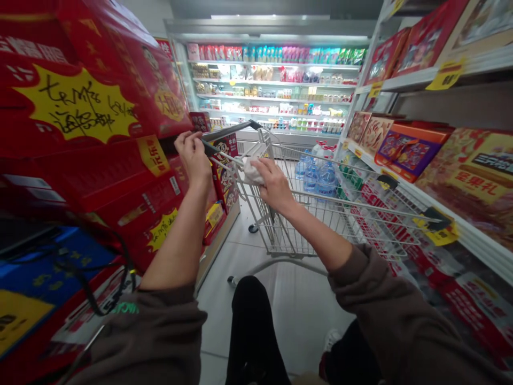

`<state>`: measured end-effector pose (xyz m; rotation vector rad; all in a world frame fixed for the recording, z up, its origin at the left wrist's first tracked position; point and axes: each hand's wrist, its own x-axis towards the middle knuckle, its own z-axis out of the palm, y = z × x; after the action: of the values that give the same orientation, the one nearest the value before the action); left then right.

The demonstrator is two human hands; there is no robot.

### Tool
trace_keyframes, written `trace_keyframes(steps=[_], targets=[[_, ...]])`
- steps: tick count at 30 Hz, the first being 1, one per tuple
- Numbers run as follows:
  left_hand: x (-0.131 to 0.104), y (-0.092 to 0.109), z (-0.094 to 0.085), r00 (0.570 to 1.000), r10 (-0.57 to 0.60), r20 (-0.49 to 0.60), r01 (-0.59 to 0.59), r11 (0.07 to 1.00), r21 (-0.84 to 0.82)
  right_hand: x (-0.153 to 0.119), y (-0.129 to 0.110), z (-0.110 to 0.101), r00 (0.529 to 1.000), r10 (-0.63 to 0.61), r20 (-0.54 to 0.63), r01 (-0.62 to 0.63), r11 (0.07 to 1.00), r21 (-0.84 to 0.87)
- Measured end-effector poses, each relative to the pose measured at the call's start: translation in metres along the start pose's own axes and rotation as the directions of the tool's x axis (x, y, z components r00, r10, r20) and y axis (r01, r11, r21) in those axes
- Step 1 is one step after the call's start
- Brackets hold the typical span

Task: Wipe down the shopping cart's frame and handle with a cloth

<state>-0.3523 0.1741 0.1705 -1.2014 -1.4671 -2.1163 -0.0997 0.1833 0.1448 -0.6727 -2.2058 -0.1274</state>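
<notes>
Red boxes (96, 174) stand leftmost; my left grip (195, 159) curls at the cart handle (236, 129), though I can't tell whether it's closed; rightward, my right grip (276, 185) clasps a white cloth (252, 171) against the cart frame (280, 260).

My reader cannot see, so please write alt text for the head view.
Right hand holds a white wad against a shopping cart; left hand is at its handle. Red boxes stand left, stocked shelves right.

And beyond your hands (274, 184) a display case (224, 31) glows bright white, pale floor tiles (300, 305) spreading below them, white shelving (489, 256) lining their right.
</notes>
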Motion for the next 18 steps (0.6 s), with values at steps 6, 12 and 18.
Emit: trace_keyframes(steps=[6,12,18], targets=[[0.016,-0.022,0.006,0.997,-0.08,0.01,0.08,0.992,-0.093,0.008,-0.01,0.003,0.999,-0.012,0.034,0.013,0.999,-0.05],[0.006,-0.008,-0.006,0.999,-0.021,0.037,0.026,0.989,-0.148,0.087,-0.07,0.02,0.987,-0.161,0.008,0.161,0.98,-0.113],[-0.01,0.007,-0.025,0.996,-0.07,0.051,0.085,0.911,-0.403,0.085,-0.069,0.012,0.945,-0.321,0.059,0.326,0.937,-0.122]])
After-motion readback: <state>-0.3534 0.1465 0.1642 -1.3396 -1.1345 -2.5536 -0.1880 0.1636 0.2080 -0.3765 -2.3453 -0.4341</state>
